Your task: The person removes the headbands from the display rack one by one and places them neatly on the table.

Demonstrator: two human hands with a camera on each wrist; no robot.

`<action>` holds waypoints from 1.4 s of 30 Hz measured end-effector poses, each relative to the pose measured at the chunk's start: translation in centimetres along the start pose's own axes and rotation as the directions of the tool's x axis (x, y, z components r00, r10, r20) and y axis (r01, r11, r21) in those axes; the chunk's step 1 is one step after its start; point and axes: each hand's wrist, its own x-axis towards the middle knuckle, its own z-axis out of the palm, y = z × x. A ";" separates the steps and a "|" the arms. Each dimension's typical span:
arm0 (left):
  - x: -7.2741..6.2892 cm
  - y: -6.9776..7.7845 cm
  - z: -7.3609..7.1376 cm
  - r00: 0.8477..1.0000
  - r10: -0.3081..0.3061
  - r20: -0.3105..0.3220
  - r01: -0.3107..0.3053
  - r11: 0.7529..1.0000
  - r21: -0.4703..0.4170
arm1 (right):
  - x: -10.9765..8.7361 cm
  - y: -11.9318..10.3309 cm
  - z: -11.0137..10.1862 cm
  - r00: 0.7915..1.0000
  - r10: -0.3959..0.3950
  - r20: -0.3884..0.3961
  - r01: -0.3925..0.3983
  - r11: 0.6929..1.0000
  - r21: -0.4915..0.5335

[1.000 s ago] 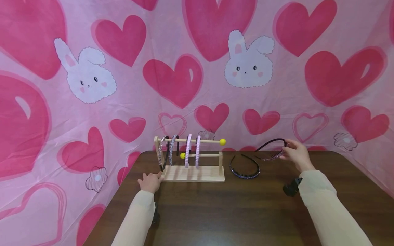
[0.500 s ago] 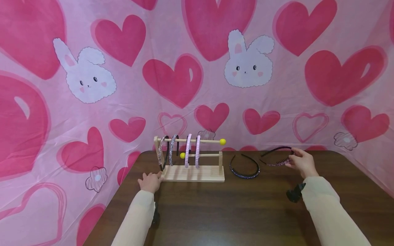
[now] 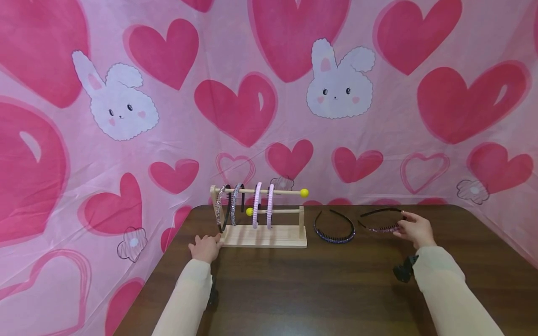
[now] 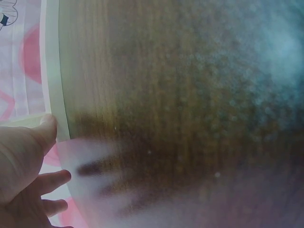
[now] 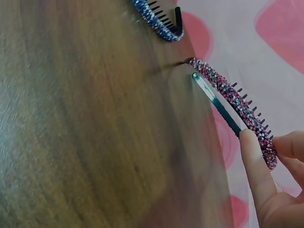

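Note:
At the right of the table, my right hand (image 3: 416,229) pinches a black toothed headband (image 3: 384,229) with pink glitter along its band. In the right wrist view, that glitter headband (image 5: 237,104) sits between thumb and fingers, its teeth pointing outward. Left of it lies another black headband (image 3: 335,239) with blue-purple glitter. My left hand (image 3: 204,248) rests at the left end of a wooden headband stand (image 3: 265,238), its thumb touching the base and its fingers spread. On the stand's upper rod hang two silvery glitter headbands (image 3: 234,205) and two lilac ribbed headbands (image 3: 270,207).
Yellow balls (image 3: 304,192) cap the ends of the stand's two rods. The dark wooden table (image 3: 319,289) reaches back to a pink cloth (image 3: 290,116) printed with hearts and rabbits.
My right hand has moved right and slightly nearer, lowering the pink-glitter headband toward the tabletop. The left hand, the stand and the blue-purple headband have stayed in place.

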 end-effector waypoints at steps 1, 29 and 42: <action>0.0 0.0 0.0 1.000 0.001 0.001 -0.001 1.000 -0.001 | 0.0 0.1 -0.1 1.000 0.011 0.010 -0.011 1.000 -0.002; 0.0 0.0 0.0 1.000 -0.008 0.006 0.007 1.000 0.015 | -0.3 2.4 0.0 0.945 0.151 0.291 -0.088 0.972 -0.217; 0.1 0.1 0.0 1.000 -0.010 0.007 0.010 1.000 0.007 | -0.1 3.3 -0.1 0.936 0.181 0.303 -0.105 0.962 -0.251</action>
